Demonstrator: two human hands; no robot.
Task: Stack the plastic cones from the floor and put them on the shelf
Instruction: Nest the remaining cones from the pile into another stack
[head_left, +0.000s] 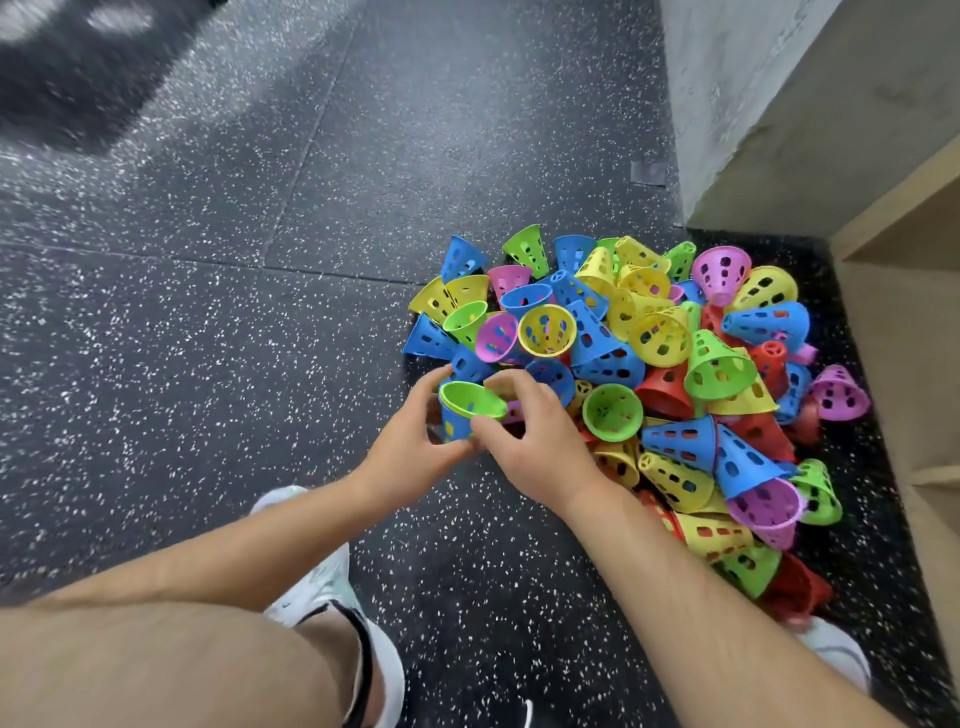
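Left hand (410, 447) grips a blue cone (454, 426); right hand (540, 441) pinches the green cone (470, 399) nested in it, at the left edge of the pile (665, 358). Open floor (208, 312) lies left; shelf (914, 322) and wall (769, 104) crowd the right.

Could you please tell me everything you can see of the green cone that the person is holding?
The green cone is bright, smooth plastic, open wide end up and tilted. It sits nested in a blue cone at the near left edge of the pile. The right hand pinches it; the left hand holds the blue cone beneath.
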